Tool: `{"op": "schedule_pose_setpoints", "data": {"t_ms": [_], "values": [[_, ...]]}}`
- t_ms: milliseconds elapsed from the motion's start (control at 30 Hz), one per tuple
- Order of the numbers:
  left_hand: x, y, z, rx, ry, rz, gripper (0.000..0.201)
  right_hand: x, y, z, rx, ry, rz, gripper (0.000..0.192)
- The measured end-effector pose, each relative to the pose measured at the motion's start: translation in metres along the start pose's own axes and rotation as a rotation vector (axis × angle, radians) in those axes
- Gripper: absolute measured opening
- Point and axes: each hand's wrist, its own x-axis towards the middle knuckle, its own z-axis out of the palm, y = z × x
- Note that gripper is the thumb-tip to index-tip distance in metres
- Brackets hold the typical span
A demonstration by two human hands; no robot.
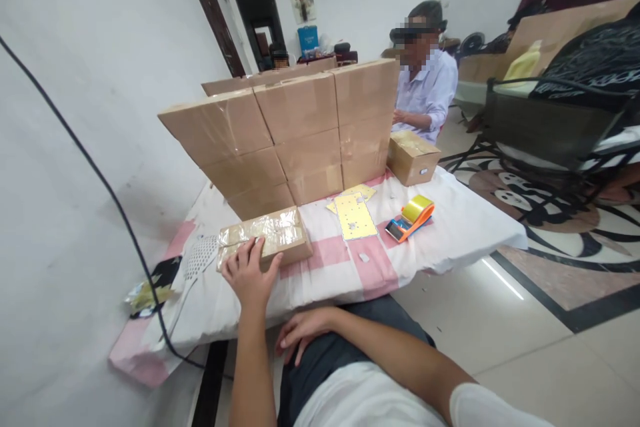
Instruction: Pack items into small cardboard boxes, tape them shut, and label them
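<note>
Closest to the lens, the right hand (pixel 300 333) is lying flat on the dark trouser leg at the table's near edge, fingers loose and spread, gripping nothing. Just above it the left hand (pixel 250 275) is resting on the near side of a flat brown cardboard box wrapped in shiny clear tape (pixel 265 240), fingers stretched out over the top and pressing rather than curling around it. That box is sitting on the white-and-pink checked tablecloth (pixel 450 227), toward the left end of the table, right in front of a tall wall of stacked plain brown cartons (pixel 300 133). To the right of the taped box a pale yellow perforated sheet (pixel 354 216) is lying flat, and just beside that an orange tape dispenser loaded with a yellowish roll (pixel 413 217) is sitting on the cloth. Further back at the right end of the stack a smaller open brown carton (pixel 413 157) is standing near a seated person in a light blue shirt (pixel 430 93), whose hands are mostly hiding behind the boxes, so I can't really tell what they're doing. A black cable (pixel 100 180) is running down the white wall on the left.
</note>
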Motion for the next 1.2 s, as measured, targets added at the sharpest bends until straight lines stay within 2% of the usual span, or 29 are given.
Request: {"op": "schedule_pose_setpoints", "data": {"t_ms": [133, 300, 400, 467, 567, 600, 633, 700, 733, 767, 800, 833, 867, 933, 1033, 1200], "values": [[0.001, -0.002, 0.001, -0.019, -0.035, -0.025, 0.055, -0.004, -0.001, 0.001, 0.002, -0.016, -0.021, 0.061], [0.004, -0.003, 0.003, -0.053, -0.046, -0.030, 0.055, -0.003, -0.003, 0.003, -0.011, 0.008, 0.011, 0.076], [0.005, -0.003, 0.005, -0.061, -0.024, -0.038, 0.058, -0.010, -0.016, 0.012, -0.097, 0.029, 0.015, 0.077], [0.005, -0.002, 0.005, -0.064, -0.012, -0.035, 0.058, -0.027, -0.032, 0.022, -0.302, 0.000, -0.008, 0.069], [0.005, -0.002, 0.005, -0.054, 0.002, -0.021, 0.058, -0.080, -0.069, 0.029, -0.598, -0.053, -0.149, 0.051], [0.005, -0.003, 0.005, -0.053, 0.005, -0.017, 0.057, -0.104, -0.084, 0.025, -0.644, 0.001, -0.231, 0.047], [0.005, -0.003, 0.005, -0.055, 0.003, -0.016, 0.057, -0.128, -0.101, 0.017, -0.710, 0.122, -0.316, 0.044], [0.007, -0.004, 0.007, -0.063, -0.004, -0.019, 0.057, -0.175, -0.137, -0.012, -0.920, 0.595, -0.437, 0.034], [0.008, -0.005, 0.009, -0.067, -0.007, -0.018, 0.057, -0.196, -0.155, -0.031, -1.059, 0.862, -0.401, 0.033], [0.009, -0.006, 0.010, -0.071, -0.005, -0.016, 0.057, -0.213, -0.173, -0.052, -1.201, 1.142, -0.306, 0.036], [0.011, -0.006, 0.011, -0.073, 0.001, -0.013, 0.057, -0.227, -0.188, -0.074, -1.345, 1.332, -0.139, 0.043], [0.012, -0.007, 0.013, -0.075, 0.009, -0.008, 0.057, -0.238, -0.201, -0.094, -1.466, 1.445, 0.083, 0.049], [0.013, -0.007, 0.013, -0.076, 0.018, -0.005, 0.057, -0.246, -0.212, -0.112, -1.544, 1.436, 0.275, 0.052], [0.014, -0.006, 0.013, -0.078, 0.023, -0.005, 0.057, -0.254, -0.223, -0.138, -1.586, 1.365, 0.378, 0.043], [0.013, -0.005, 0.012, -0.081, 0.014, -0.005, 0.057, -0.259, -0.224, -0.157, -1.593, 1.296, 0.329, 0.027], [0.014, -0.008, 0.015, -0.081, 0.024, -0.004, 0.057, -0.259, -0.215, -0.162, -1.530, 1.381, 0.137, 0.026]]}}
